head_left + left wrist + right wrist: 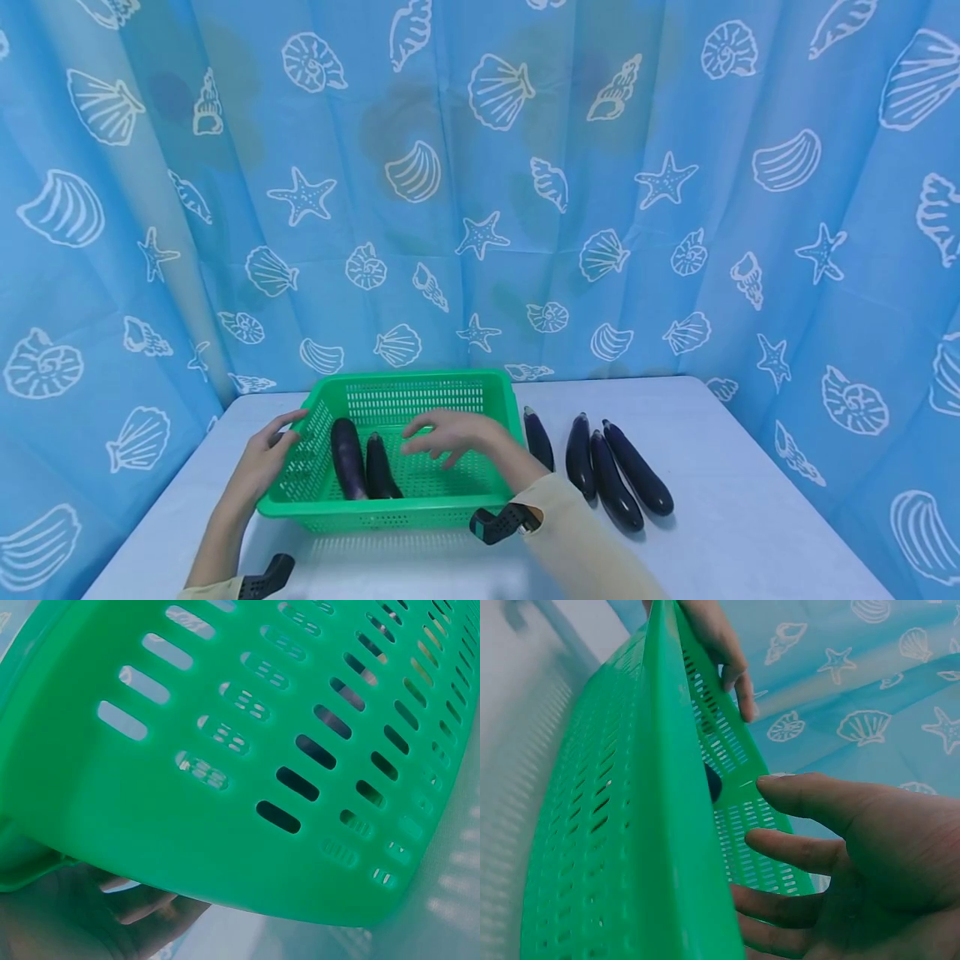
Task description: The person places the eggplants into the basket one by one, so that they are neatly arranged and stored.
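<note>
A green perforated plastic basket (375,504) stands on the table with two dark purple eggplants inside, a thicker eggplant (348,458) and a slimmer eggplant (381,467). At the basket's left rim is my left hand (258,462), its fingers loosely bent over the edge; part of it is hidden behind the basket wall in the left wrist view. My right hand (453,433) hovers over the right half of the basket. Its fingers (795,851) are spread and relaxed, holding nothing. To the right of the basket lie several more eggplants (617,483).
The white table (720,483) ends at a blue curtain (450,275) with white seashell and starfish prints, which hangs behind it and on both sides. One loose eggplant (538,437) lies close to the basket's right wall.
</note>
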`<act>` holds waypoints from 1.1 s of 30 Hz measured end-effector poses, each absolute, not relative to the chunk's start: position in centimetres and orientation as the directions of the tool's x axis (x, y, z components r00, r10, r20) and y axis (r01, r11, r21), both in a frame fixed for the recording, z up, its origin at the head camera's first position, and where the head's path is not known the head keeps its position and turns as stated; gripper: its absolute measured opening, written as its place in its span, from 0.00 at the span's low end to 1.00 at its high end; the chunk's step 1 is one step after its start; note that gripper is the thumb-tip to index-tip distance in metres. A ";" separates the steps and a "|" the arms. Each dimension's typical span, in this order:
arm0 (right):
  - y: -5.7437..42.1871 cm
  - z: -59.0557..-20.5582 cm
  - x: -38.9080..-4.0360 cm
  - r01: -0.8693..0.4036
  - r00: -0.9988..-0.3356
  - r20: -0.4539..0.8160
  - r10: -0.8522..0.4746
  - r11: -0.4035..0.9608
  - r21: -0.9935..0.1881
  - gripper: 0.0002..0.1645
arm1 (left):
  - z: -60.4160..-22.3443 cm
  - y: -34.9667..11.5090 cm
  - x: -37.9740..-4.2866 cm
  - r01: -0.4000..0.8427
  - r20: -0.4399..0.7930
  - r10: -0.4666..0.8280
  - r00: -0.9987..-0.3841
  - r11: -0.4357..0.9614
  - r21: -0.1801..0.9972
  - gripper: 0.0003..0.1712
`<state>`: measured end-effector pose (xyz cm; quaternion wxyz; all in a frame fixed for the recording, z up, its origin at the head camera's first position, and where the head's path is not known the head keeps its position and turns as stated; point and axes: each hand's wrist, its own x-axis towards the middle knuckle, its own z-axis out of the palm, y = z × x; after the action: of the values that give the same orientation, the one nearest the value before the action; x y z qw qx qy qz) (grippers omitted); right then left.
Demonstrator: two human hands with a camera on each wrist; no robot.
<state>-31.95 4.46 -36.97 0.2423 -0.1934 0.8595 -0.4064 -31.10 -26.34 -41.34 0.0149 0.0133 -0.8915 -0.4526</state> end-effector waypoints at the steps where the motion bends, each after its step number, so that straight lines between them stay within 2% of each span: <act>1: 4.6 -36.9 -31.9 -0.144 -0.808 -0.256 -0.530 0.599 -0.788 0.26 | -41.4 -26.3 -31.1 -0.011 0.014 -0.038 -0.999 0.590 0.807 0.29; 15: 6.5 -36.7 -30.4 -0.180 -0.788 -0.224 -0.574 0.563 -0.807 0.24 | -41.7 -26.6 -31.0 -0.028 0.000 -0.049 -0.999 0.584 0.811 0.29; 33: 8.9 -36.0 -28.7 -0.301 -0.779 -0.113 -0.616 0.527 -0.794 0.27 | -41.4 -26.4 -31.1 -0.022 0.006 -0.045 -0.999 0.593 0.805 0.29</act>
<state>-28.72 8.89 -36.04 0.1943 -0.2692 0.8520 -0.4048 -31.13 -26.43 -41.36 0.0129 0.0190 -0.8925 -0.4504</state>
